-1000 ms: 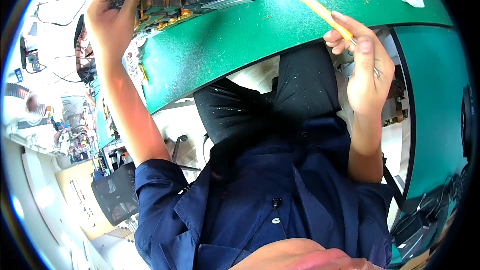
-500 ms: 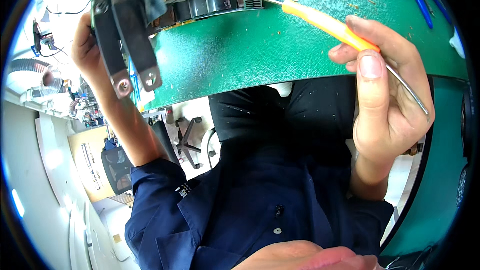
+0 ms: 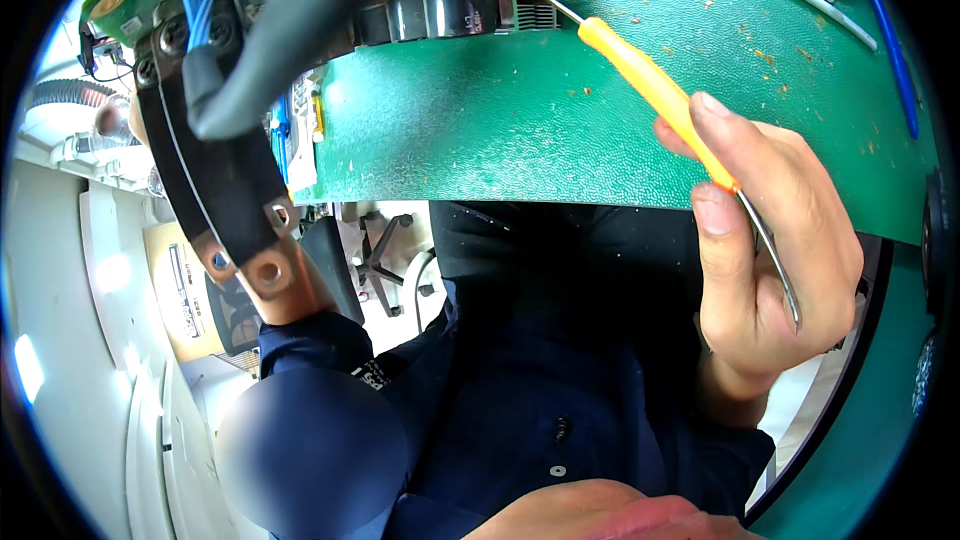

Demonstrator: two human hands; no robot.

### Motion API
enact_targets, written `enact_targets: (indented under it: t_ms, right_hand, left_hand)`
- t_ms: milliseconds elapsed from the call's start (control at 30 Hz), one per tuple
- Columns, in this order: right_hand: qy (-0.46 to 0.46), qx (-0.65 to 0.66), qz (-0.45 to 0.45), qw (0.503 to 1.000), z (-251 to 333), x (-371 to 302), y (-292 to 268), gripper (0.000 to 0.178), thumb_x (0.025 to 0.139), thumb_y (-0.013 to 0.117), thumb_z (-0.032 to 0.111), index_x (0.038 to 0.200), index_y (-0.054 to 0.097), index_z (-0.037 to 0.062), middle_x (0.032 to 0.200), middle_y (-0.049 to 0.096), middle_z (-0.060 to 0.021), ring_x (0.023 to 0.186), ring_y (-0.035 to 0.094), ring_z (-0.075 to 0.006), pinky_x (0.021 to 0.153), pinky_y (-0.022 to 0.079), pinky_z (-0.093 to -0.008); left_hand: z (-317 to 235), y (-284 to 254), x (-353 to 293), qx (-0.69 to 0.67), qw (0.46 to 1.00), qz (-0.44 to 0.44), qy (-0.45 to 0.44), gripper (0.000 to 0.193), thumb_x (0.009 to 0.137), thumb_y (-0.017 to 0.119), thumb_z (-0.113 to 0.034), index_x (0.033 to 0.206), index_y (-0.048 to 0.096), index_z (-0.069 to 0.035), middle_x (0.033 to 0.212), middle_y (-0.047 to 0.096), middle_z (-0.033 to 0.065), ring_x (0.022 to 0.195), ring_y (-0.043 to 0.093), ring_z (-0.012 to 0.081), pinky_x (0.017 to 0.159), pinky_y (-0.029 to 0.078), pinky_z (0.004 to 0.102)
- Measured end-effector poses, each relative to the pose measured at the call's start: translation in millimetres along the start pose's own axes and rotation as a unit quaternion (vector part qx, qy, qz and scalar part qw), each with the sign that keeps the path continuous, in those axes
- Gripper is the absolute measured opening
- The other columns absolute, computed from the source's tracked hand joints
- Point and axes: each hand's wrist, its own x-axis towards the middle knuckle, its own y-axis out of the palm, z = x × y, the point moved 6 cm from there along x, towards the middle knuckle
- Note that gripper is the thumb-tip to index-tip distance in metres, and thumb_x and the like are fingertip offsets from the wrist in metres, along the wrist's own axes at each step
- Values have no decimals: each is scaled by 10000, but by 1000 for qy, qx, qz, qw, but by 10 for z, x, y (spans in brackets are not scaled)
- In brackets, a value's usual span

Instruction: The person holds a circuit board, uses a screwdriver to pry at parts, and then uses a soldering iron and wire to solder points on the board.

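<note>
Showing only as a sliver, the left hand is mostly hidden behind black bars with copper ends, so its grip cannot be told. The circuit board is above the green tabletop. At its finned heat sink is the tip of an orange-handled pick, which the right hand, well apart, pinches between thumb and fingers.

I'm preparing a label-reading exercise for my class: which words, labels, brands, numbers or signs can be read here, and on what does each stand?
None reads clearly enough to quote.
Shiny black cylindrical component: pale print, too small to read.
Navy-blue cloth shirt: white lettering, too small and blurred to read.
Slim orange-handled metal tool: no lettering visible.
</note>
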Motion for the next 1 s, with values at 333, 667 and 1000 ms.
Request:
enact_targets:
  t_ms: [333, 667, 1000]
  right_hand:
    - [-39, 16, 20, 999, 0, 23, -67, 264, 899, 624, -17, 1136, 632, -133, 909, 695, -242, 787, 685, -289, 722, 564, -353]
    - [112, 138, -104, 979, -66, -60, -224, 308, 1063, 478, 172, 1146, 619, -88, 816, 596, -66, 751, 534, -115, 692, 437, -237]
    - [155, 189, -120, 962, 127, -108, -282, 401, 1095, 378, 323, 1115, 603, -7, 785, 612, -68, 649, 627, -175, 618, 531, -285]
  left_hand:
    - [-7, 8, 55, -109, 993, 11, -44, 309, 877, 685, 29, 1181, 633, 49, 1024, 695, 97, 842, 663, 157, 781, 528, 247]
    - [75, 67, -67, -250, 968, 27, -16, 246, 888, 643, 105, 1131, 624, 71, 973, 666, 30, 822, 605, 85, 764, 484, 193]
    - [-313, 3, -287, -122, 991, -6, 49, 153, 774, 733, 44, 908, 673, -3, 751, 619, 80, 646, 569, 162, 616, 437, 247]
